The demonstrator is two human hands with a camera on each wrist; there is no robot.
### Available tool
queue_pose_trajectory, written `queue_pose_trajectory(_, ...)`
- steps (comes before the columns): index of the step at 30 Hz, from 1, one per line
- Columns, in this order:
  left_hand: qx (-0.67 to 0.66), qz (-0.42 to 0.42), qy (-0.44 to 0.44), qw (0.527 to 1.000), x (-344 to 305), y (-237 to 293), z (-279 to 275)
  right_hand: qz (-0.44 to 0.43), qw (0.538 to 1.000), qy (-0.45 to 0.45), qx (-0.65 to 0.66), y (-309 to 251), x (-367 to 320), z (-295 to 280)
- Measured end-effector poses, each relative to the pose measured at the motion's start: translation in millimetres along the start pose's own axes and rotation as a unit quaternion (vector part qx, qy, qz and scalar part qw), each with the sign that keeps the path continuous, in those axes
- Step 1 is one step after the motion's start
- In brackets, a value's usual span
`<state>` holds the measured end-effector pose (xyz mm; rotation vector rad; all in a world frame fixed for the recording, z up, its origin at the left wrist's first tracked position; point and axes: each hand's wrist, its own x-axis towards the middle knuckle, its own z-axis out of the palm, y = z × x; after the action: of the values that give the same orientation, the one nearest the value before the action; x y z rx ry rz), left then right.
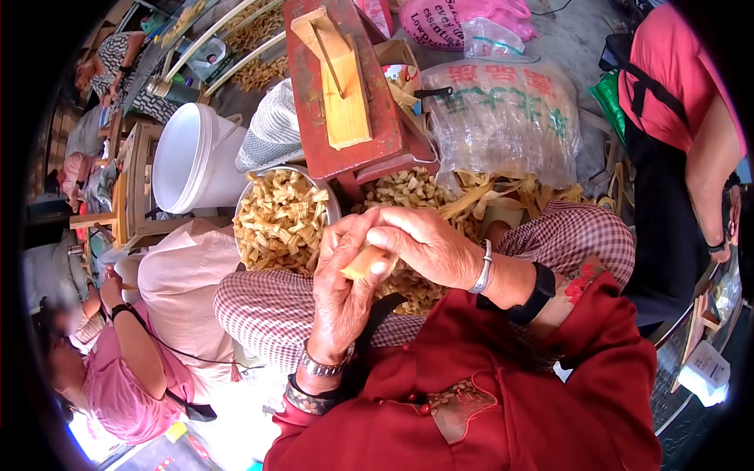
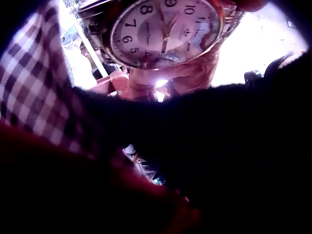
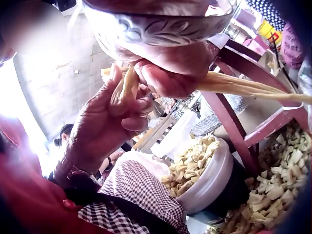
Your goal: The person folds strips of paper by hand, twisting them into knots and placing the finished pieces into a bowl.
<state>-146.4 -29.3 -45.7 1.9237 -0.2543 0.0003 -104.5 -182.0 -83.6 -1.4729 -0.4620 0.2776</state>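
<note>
My left hand [image 1: 336,282], with a watch at its wrist, pinches a folded strip of dried yellow husk [image 1: 363,263] in front of my chest. Close against it, my right hand [image 1: 432,250], wearing a silver bracelet [image 1: 483,267], grips the same strip. In the right wrist view the husk [image 3: 129,85] is bent between the two hands, and its long tail [image 3: 243,87] trails out past the right hand. The watch [image 2: 165,34] and dark sleeve cover most of the left wrist view.
A bowl [image 1: 334,208] of folded husk pieces stands by my knee, more pieces [image 1: 404,188] heaped beside it. Beyond are a red bench [image 1: 314,102] bearing a wooden block [image 1: 345,110], a white bucket [image 1: 177,157] and a plastic sack [image 1: 510,125]. Other people sit on both sides.
</note>
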Motion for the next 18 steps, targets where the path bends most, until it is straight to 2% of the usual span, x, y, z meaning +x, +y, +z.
queue_pose_trajectory(1,-0.018,-0.010,0.011,1.000,-0.5,-2.5,0.9,-0.019,0.999,0.007,-0.025,3.2,1.0,0.5)
queue_pose_trajectory(2,-0.064,-0.085,0.001,0.994,-2.6,-4.2,-0.5,-0.038,0.998,0.015,-0.050,4.9,1.7,0.9)
queue_pose_trajectory(5,-0.231,-0.199,-0.027,0.952,-2.6,-11.8,-4.5,-0.008,0.993,0.076,-0.084,5.7,1.6,2.2)
queue_pose_trajectory(6,-0.293,-0.198,-0.044,0.934,-1.4,-15.6,-2.5,0.110,0.993,0.023,0.031,-4.9,1.0,-1.8)
queue_pose_trajectory(9,-0.438,-0.234,-0.057,0.866,-2.8,-19.1,-1.4,0.197,0.973,-0.040,0.117,-14.6,-1.0,-10.6)
queue_pose_trajectory(10,-0.474,-0.255,-0.058,0.841,-0.8,-15.1,-2.3,0.105,0.989,0.004,0.101,-2.0,-3.2,-5.1)
queue_pose_trajectory(11,-0.526,-0.233,-0.082,0.814,2.4,-18.8,-5.0,0.007,0.998,0.052,-0.025,11.3,0.1,-7.8)
queue_pose_trajectory(13,-0.563,-0.202,-0.062,0.799,4.3,-20.7,-10.6,0.026,0.996,0.077,-0.026,8.1,1.9,-18.5)
queue_pose_trajectory(15,-0.618,-0.190,-0.038,0.762,4.3,-22.6,-14.4,0.059,0.994,0.089,-0.007,7.3,2.4,-28.5)
queue_pose_trajectory(18,-0.654,-0.162,-0.029,0.738,5.2,-24.7,-22.4,0.041,0.993,0.102,-0.036,17.7,1.7,-35.7)
